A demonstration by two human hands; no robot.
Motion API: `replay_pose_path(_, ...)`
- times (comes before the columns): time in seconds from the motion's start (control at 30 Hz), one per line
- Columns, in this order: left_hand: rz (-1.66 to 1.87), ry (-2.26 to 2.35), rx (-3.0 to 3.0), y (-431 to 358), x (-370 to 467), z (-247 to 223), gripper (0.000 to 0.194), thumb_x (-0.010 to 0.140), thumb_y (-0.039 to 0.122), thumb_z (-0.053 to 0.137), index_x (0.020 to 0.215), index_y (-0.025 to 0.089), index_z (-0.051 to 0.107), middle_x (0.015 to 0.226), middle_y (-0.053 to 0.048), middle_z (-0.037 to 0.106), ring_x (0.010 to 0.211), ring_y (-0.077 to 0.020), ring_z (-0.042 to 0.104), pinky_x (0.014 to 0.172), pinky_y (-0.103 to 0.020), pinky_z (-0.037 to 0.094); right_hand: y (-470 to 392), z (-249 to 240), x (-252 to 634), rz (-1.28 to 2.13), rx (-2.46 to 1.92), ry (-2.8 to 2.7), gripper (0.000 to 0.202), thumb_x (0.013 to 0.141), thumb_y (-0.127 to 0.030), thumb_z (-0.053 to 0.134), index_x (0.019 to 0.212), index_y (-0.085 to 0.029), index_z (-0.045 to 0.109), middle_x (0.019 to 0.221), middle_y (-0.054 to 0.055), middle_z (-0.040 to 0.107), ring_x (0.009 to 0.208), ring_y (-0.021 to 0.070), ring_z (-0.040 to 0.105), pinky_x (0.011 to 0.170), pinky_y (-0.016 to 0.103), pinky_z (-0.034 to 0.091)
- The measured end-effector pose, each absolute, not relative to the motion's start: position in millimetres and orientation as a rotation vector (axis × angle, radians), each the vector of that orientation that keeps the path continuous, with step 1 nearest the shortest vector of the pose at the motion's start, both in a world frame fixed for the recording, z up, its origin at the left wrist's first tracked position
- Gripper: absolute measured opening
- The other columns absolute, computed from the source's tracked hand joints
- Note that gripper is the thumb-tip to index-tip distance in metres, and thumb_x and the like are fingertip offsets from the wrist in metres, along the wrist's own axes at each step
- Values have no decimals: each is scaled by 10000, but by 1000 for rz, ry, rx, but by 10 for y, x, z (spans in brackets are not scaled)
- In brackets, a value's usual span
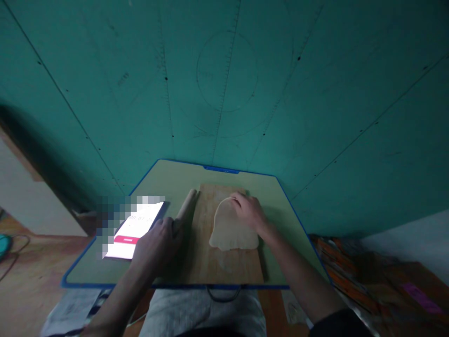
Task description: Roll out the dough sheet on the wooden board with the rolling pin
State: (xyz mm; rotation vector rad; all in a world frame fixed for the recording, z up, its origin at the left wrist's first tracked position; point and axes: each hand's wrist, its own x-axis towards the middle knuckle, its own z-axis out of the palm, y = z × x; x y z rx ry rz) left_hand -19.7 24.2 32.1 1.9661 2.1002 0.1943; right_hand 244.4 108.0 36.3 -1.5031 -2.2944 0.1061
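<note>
Pale dough [229, 231] is over the wooden board [224, 271], top edge pinched in the fingers of the right hand [249, 211] and looking lifted, wavy lower edge down near the wood. Left hand [159, 244] is curled round the near end of the pin [186, 206]; some of those fingers are hidden, but it looks like a proper grip.

What could go wrong, imo: that one pinch seems to take much of the weight, so a thin sheet could stretch or tear there. If the lower edge sticks, pulling makes it worse; drop it crooked and it folds on itself. Its lower right corner is already about at the board's side, so a small drift right puts it on the table [175, 175]. A careless left elbow or wrist could also nudge the phone [140, 227], which is right by that hand.

Room-wise, the board's near end sits almost at the table's front edge, so not much slack there. More bare surface right of the board and past its far end, then the green wall [315, 93].
</note>
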Motion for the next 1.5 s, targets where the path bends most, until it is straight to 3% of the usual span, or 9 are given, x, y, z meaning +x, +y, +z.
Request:
replay_pose_path(0.27, 895, 1321, 1954, 324, 153, 464, 511, 909, 523, 526, 1281, 175, 577, 1140, -122, 700, 1020, -253, 674, 841, -367, 536, 698, 908, 2414, 118, -1128, -2092, 309, 1032, -370, 453, 907, -230, 699, 782, 15, 733, 676, 149, 661, 651, 245, 425)
replay_pose_path(0.47, 845, 1184, 2013, 722, 347, 465, 383, 909, 496, 478, 756, 176, 624, 710, -11, 661, 676, -167, 603, 605, -263, 430, 916, 1066, 2309, -18, -1130, -2218, 307, 1030, -382, 506, 868, -216, 708, 762, 18, 738, 663, 140, 659, 611, 240, 380)
replay_pose_path(0.6, 915, 1200, 2078, 853, 318, 617, 384, 891, 476, 472, 753, 171, 661, 660, -6, 662, 643, -165, 603, 589, -244, 424, 1044, 1151, 2322, -238, -1196, -2246, 356, 1029, -440, 511, 847, -210, 712, 746, 22, 744, 635, 135, 649, 601, 255, 341)
replay_pose_path(0.73, 836, 1231, 2159, 659, 91, 577, 383, 928, 396, 443, 1024, 181, 746, 979, -80, 775, 883, -244, 718, 758, -317, 537, 706, 1019, 2326, -320, -1029, -2422, 476, 1052, -525, 401, 851, -217, 704, 738, 25, 753, 634, 135, 655, 580, 274, 311)
replay_pose_path(0.87, 698, 1292, 2286, 419, -222, 374, 474, 930, 239, 338, 1223, 174, 706, 1259, -133, 714, 1114, -260, 697, 924, -384, 559, 355, 681, 2488, -66, -1027, -2598, 444, 1031, -534, 449, 852, -219, 707, 698, 9, 743, 626, 139, 664, 571, 266, 336)
replay_pose_path(1.1, 699, 1398, 2470, 490, -46, 289, 378, 977, 213, 411, 1229, 120, 677, 1269, -177, 694, 1152, -277, 679, 970, -439, 566, 618, 312, 2678, 282, -1453, -2303, 283, 1012, -263, 471, 1170, -191, 694, 1208, 106, 730, 1112, 212, 679, 926, 328, 507)
replay_pose_path(1.23, 636, 1239, 2745, 392, 294, 51, 407, 967, 218, 482, 1350, 123, 583, 1438, -192, 577, 1355, -314, 534, 1107, -506, 465, 623, 124, 2506, 330, -1457, -2344, 447, 1003, -309, 493, 1424, -169, 547, 1552, 147, 474, 1421, 243, 464, 1138, 404, 422)
replay_pose_path(1.37, 587, 1254, 2839, 99, 350, -204, 535, 997, 393, 480, 1440, 93, 482, 1508, -222, 494, 1437, -356, 424, 1139, -561, 412, 374, 31, 2412, 255, -1516, -2488, 551, 1024, -351, 462, 1521, -114, 425, 1622, 179, 341, 1526, 304, 262, 1237, 526, 264)
replay_pose_path(1.5, 580, 1283, 2823, -61, 12, -131, 499, 986, 345, 486, 1448, 158, 478, 1503, -178, 511, 1417, -339, 450, 1112, -539, 444, 37, 66, 2399, 288, -1586, -2587, 648, 1017, -381, 490, 1560, -64, 332, 1647, 220, 220, 1543, 350, 160, 1248, 574, 204)
